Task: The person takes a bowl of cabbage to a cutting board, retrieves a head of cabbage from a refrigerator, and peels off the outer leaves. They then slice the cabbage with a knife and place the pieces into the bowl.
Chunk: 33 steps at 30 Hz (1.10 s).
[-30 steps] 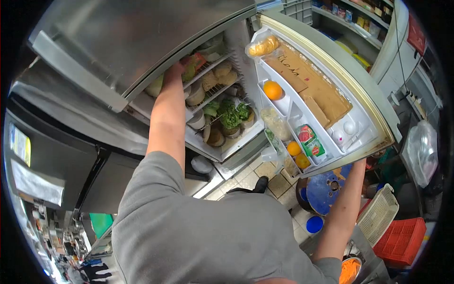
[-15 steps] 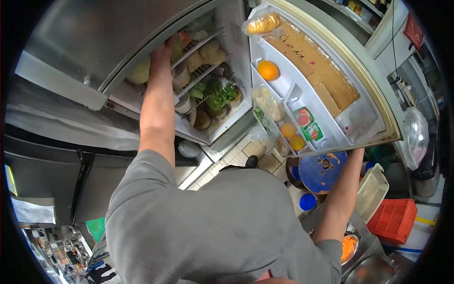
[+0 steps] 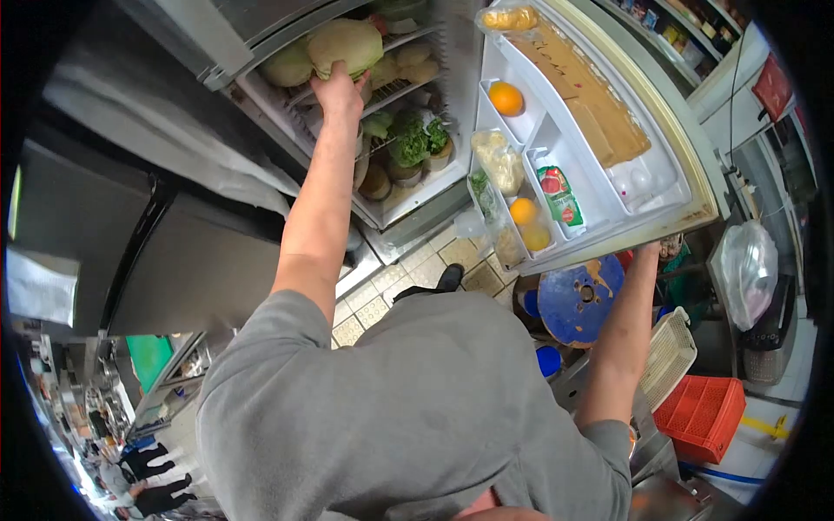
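My left hand (image 3: 340, 89) grips the near end of a large, pale green cabbage (image 3: 346, 43) on the upper part of the open fridge. Its thumb and fingers are pressed against the leaves. Beside it on the left lies a second pale cabbage (image 3: 287, 64). My right hand (image 3: 647, 251) is at the lower edge of the open fridge door (image 3: 708, 195); the door edge hides its fingers, so its grip does not show.
Curly greens (image 3: 408, 143) and cut round pieces sit on lower fridge shelves. Door pockets hold an orange (image 3: 506, 98), bagged food and a cardboard piece (image 3: 584, 91). A blue round disc (image 3: 580, 300) and a red crate (image 3: 700, 418) stand below right. People are far at lower left.
My left hand, earlier deep inside and partly hidden by the upper door, has come nearer with the large cabbage in its grip. The view has shifted; my right hand stays at the door edge.
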Each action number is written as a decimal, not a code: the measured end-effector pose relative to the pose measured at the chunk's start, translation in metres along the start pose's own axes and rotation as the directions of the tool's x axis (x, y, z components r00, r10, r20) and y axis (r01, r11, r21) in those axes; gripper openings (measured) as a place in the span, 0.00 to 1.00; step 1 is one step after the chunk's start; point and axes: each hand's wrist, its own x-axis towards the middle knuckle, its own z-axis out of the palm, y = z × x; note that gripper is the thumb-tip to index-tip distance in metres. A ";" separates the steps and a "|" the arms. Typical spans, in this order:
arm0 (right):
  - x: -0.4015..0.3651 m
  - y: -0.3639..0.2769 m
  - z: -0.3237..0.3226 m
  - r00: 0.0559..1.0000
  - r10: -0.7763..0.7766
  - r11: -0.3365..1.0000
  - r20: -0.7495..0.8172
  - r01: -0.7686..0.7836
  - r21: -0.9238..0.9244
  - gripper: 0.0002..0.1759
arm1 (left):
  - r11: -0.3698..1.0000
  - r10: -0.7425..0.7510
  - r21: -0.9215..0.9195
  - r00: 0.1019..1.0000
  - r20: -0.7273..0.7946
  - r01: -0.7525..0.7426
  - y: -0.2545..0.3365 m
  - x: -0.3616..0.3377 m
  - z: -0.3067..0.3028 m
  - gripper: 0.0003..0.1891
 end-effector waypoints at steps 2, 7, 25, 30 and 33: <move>0.002 0.003 0.003 1.000 -0.004 1.000 0.025 0.004 0.018 0.26 | 0.997 -0.043 0.064 0.998 -0.048 0.046 0.015 -0.035 -0.009 0.32; -0.009 0.011 0.009 0.997 -0.008 0.995 0.077 0.000 0.098 0.26 | 0.999 -0.015 0.052 1.000 0.014 0.014 0.060 -0.139 -0.033 0.30; -0.228 -0.076 0.100 0.924 -0.083 0.995 0.374 0.056 0.083 0.28 | 0.958 0.270 0.114 0.962 -0.048 -0.264 0.282 -0.530 -0.181 0.37; -0.417 -0.113 0.215 0.923 -0.274 0.958 0.272 0.287 -0.007 0.27 | 0.902 0.415 0.196 0.899 -0.141 -0.385 0.350 -0.592 -0.306 0.38; -0.561 -0.126 0.302 0.455 -0.336 0.931 0.825 0.294 0.216 0.38 | 0.931 0.351 0.174 0.917 -0.189 -0.321 0.388 -0.621 -0.362 0.37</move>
